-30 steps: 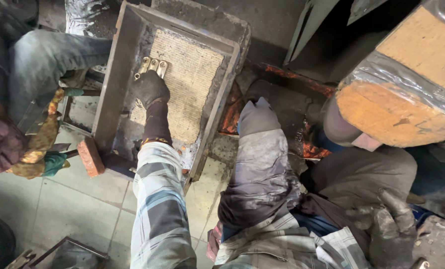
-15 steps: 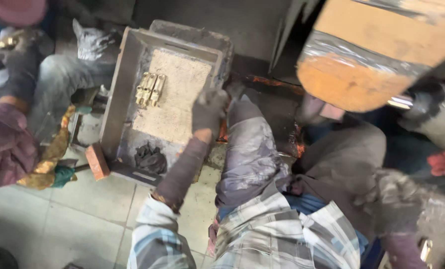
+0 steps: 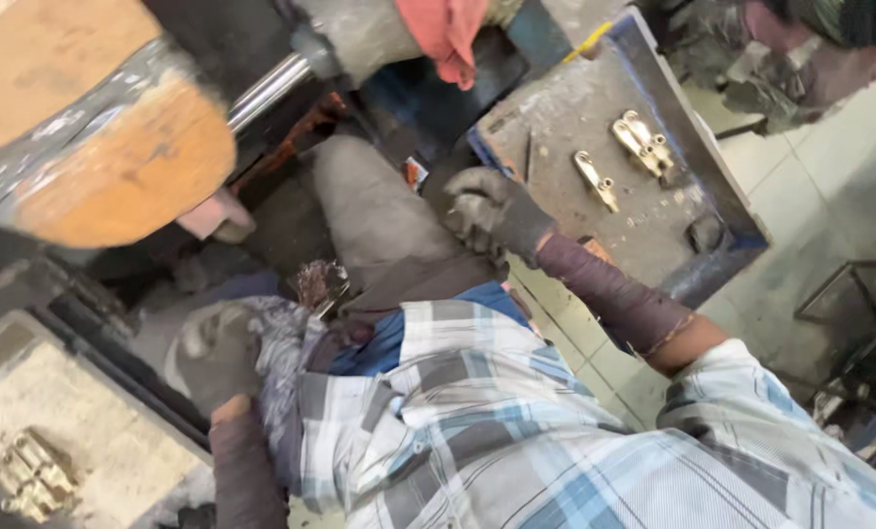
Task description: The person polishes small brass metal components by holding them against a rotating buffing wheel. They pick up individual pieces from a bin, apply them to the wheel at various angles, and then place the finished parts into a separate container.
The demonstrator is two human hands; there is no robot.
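My left hand [image 3: 218, 355], in a grey glove, rests on my left knee beside a box of pale sand [image 3: 95, 421]; nothing shows in it. A cluster of brass castings [image 3: 24, 476] lies in that sand at the lower left. My right hand [image 3: 492, 211], also gloved, sits with curled fingers at the near corner of a grey metal tray with a blue rim [image 3: 722, 211]. A single brass piece [image 3: 595, 181] and a pair of brass pieces [image 3: 642, 137] lie on that tray, a short way beyond my fingers.
A big round wooden block wrapped in plastic [image 3: 115, 147] fills the upper left, with a shiny steel rod [image 3: 267, 88] beside it. A red cloth [image 3: 448, 29] hangs at the top. Another person's grimy clothing [image 3: 801, 49] shows at top right. Pale floor tiles [image 3: 840, 196] lie right.
My head has swung right, so the sand box moved to the lower left. My left hand came off the sand box to my knee. My right hand reached the blue-rimmed tray.
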